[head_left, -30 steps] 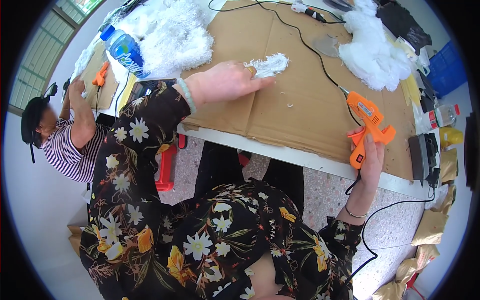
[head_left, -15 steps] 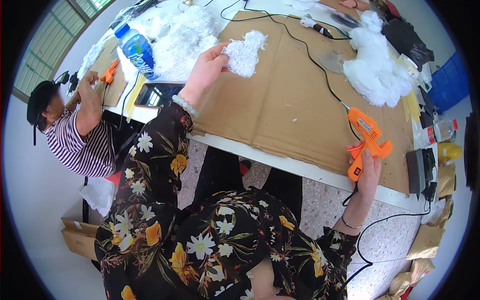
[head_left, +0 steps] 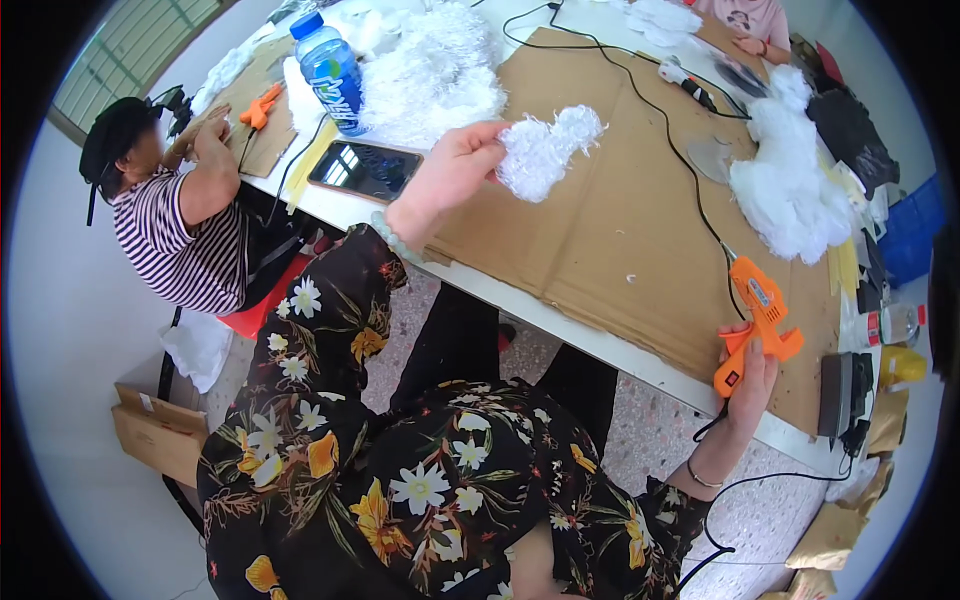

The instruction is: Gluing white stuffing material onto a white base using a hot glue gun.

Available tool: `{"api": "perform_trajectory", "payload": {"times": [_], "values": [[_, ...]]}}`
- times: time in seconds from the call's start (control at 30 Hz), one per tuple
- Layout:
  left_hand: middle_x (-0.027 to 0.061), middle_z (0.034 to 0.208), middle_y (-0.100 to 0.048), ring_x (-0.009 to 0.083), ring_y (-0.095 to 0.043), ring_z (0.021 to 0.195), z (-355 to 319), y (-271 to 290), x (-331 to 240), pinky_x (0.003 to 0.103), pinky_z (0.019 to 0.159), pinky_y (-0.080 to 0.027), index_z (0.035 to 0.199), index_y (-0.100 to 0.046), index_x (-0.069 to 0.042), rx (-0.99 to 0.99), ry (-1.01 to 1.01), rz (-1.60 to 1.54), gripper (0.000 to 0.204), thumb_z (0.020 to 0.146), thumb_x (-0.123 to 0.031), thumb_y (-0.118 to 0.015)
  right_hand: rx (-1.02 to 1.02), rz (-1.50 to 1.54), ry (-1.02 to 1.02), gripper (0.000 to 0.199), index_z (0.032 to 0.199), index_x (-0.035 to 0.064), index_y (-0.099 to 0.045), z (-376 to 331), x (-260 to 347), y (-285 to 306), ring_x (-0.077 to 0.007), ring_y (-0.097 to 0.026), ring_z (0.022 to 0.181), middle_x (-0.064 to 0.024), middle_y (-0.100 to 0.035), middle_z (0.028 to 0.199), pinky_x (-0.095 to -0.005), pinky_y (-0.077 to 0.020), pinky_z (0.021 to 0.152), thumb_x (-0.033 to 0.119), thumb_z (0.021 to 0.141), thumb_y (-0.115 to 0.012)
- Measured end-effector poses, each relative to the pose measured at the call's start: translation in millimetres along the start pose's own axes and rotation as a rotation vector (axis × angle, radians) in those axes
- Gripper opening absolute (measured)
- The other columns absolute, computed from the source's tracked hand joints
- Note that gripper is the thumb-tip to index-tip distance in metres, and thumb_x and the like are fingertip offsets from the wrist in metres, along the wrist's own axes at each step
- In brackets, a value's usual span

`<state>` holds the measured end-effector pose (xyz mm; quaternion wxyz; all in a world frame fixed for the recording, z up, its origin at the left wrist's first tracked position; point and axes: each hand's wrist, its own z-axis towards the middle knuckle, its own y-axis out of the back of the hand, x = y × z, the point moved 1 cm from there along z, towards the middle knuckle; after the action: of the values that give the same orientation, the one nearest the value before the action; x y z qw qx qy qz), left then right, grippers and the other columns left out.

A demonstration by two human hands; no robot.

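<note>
Pinched between the fingers of my left hand [head_left: 455, 172] is a small white fluffy piece [head_left: 548, 153], wider at its base with a narrower lobe at the top right. It is held above the cardboard sheet [head_left: 600, 235] on the table. My right hand [head_left: 752, 378] is wrapped round the handle of an orange hot glue gun [head_left: 757, 318] at the right side of the sheet. The gun's nozzle points up and away from me, and its black cord hangs below the grip.
Beyond my left hand are a phone [head_left: 365, 168], a blue-labelled bottle [head_left: 328, 75] and a white shaggy heap [head_left: 435, 75]. White stuffing [head_left: 790, 190] and a second glue gun [head_left: 688, 85] lie at the far right. Black cords [head_left: 640, 100] cross the cardboard. Two people sit around the table.
My view has shifted, so the table appears lower and further right. My left hand still holds the white piece, and my right hand keeps the glue gun. A person's pink top now shows at far right.
</note>
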<state>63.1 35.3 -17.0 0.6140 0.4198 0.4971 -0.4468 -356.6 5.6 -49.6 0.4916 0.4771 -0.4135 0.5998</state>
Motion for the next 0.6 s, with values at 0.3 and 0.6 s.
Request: {"api": "perform_trajectory", "payload": {"times": [0.3, 0.6], "values": [[0.0079, 0.07, -0.066, 0.0274, -0.065, 0.073, 32, 53, -47, 0.039, 0.061, -0.049, 0.122, -0.061, -0.009, -0.443, -0.792, 1.638, 0.042, 0.08, -0.007, -0.058, 0.038, -0.014, -0.009, 0.032, 0.109, -0.001, -0.058, 0, 0, 3, -0.0092, -0.052, 0.072, -0.008, -0.066, 0.091, -0.0245, -0.0418, 0.063, 0.028, 0.098, -0.052], [0.0067, 0.069, -0.066, 0.0244, -0.067, 0.073, 53, 34, -14, 0.038, 0.073, -0.049, 0.108, -0.067, -0.013, -0.044, -0.543, 1.875, 0.032, 0.077, -0.015, -0.06, 0.051, 0.018, -0.012, 0.032, 0.111, -0.001, -0.058, 0, 2, 2, -0.0092, -0.052, 0.071, -0.0104, -0.068, 0.093, -0.0241, -0.0415, 0.064, 0.028, 0.098, -0.053]]}}
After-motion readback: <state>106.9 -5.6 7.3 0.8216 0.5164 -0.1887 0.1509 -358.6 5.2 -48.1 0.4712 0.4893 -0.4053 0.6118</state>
